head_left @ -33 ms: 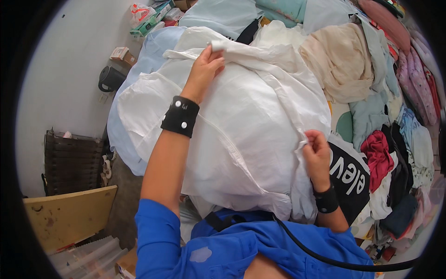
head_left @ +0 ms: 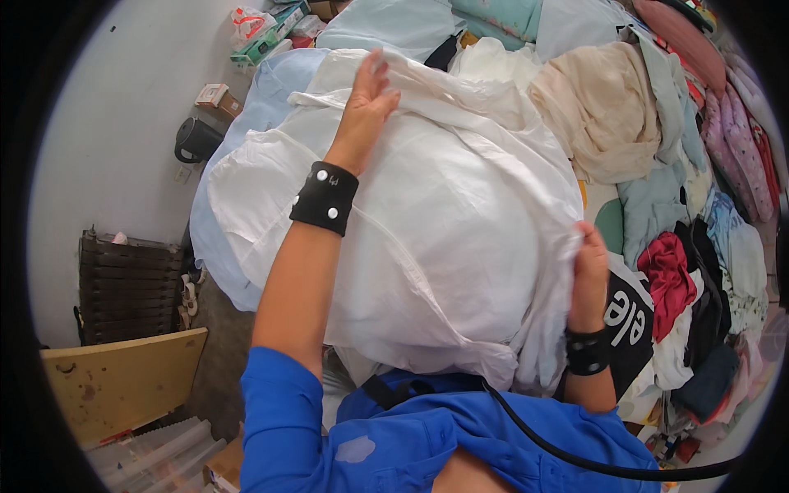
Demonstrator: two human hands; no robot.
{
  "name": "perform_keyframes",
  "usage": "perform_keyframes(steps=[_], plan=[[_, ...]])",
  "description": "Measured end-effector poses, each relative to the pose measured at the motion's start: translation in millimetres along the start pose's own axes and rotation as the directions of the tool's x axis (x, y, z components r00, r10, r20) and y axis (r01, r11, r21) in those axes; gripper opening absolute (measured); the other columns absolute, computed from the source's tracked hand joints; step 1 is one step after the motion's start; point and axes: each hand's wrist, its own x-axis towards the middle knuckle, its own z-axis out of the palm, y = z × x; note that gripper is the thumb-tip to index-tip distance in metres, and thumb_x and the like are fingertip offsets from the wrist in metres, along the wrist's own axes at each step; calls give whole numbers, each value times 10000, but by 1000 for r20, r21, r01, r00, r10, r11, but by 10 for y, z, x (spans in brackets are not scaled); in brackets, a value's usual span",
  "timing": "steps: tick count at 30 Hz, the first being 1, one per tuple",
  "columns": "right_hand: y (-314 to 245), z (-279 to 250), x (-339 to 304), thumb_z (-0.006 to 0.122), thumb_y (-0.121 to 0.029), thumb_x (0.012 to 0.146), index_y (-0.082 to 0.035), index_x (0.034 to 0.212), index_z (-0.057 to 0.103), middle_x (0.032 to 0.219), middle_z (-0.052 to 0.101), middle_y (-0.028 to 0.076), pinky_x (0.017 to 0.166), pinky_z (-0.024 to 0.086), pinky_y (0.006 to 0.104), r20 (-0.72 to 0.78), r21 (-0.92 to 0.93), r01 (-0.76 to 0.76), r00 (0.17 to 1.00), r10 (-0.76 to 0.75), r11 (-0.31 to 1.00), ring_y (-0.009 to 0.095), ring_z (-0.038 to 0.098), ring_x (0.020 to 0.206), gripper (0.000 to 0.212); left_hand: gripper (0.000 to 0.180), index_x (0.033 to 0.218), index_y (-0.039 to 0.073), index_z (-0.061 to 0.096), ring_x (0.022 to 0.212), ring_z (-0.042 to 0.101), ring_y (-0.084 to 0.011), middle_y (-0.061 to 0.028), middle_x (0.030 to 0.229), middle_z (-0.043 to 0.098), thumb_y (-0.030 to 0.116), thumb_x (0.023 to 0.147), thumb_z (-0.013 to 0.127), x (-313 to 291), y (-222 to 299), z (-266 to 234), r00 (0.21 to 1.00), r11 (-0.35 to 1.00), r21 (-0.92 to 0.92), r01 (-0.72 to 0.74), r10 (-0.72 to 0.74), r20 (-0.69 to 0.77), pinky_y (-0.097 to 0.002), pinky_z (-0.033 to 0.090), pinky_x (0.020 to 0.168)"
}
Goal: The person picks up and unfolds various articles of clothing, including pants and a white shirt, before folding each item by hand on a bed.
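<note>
A thin white cloth (head_left: pixel 427 214) with stitched seams lies spread in front of me, its folded strip running along the far and right side. My left hand (head_left: pixel 371 107) is over its far edge, fingers stretched up and the thumb apart, with nothing visible between them. At the right edge of the cloth, my right hand (head_left: pixel 588 275) has its fingers curled against the fabric; the thumb is hidden and the hand is slightly blurred. Under the cloth's left side shows a light blue cloth (head_left: pixel 215 205).
Beige fabric (head_left: pixel 596 107), a dark red garment (head_left: pixel 667 267) and a black printed cloth (head_left: pixel 629 329) lie heaped to the right. Against the left wall are a dark kettle (head_left: pixel 196 140), a small box (head_left: pixel 219 100) and a yellowish board (head_left: pixel 127 370). A black cable (head_left: pixel 575 460) crosses my front.
My left hand has loosened its pinch on the rolled far edge and moved slightly up. My right hand has moved right, and the cloth's right edge has spread outward with it.
</note>
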Motion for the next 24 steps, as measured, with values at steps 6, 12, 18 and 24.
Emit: perform_keyframes(steps=[6, 12, 18, 24], plan=[[-200, -458, 202, 459, -95, 831, -80, 1046, 516, 979, 589, 99, 771, 488, 356, 131, 891, -217, 964, 230, 399, 207, 583, 861, 223, 403, 1188, 99, 330, 1024, 442, -168, -125, 1144, 421, 89, 816, 486, -115, -29, 159, 962, 992, -104, 75, -100, -255, -294, 379, 868], [-467, -308, 139, 442, -59, 834, -86, 939, 394, 717, 427, 5, 743, 471, 319, 256, 928, -244, 967, -6, 283, 120, 484, 668, 118, 190, 950, 17, 474, 837, 549, -176, -96, 931, 549, 162, 831, 507, -559, -105, 611, 777, 725, -286, 627, -607, 166, -298, 454, 789], [-520, -304, -13, 386, -134, 896, -83, 862, 377, 649, 330, -8, 565, 374, 229, 296, 906, -252, 951, -84, 339, 86, 342, 554, 62, 182, 937, 62, 492, 932, 521, -188, -60, 942, 547, 123, 782, 567, -371, -193, 766, 871, 540, -804, 250, -489, -58, -338, 419, 862], [-356, -295, -236, 496, -90, 731, -55, 761, 419, 683, 409, 6, 510, 332, 219, 450, 449, -216, 893, -11, 867, 79, 354, 550, 90, 241, 953, 31, 478, 851, 546, -200, -72, 928, 545, 19, 731, 570, -103, -71, -63, 885, 783, -611, -122, -193, -424, -311, 458, 804]])
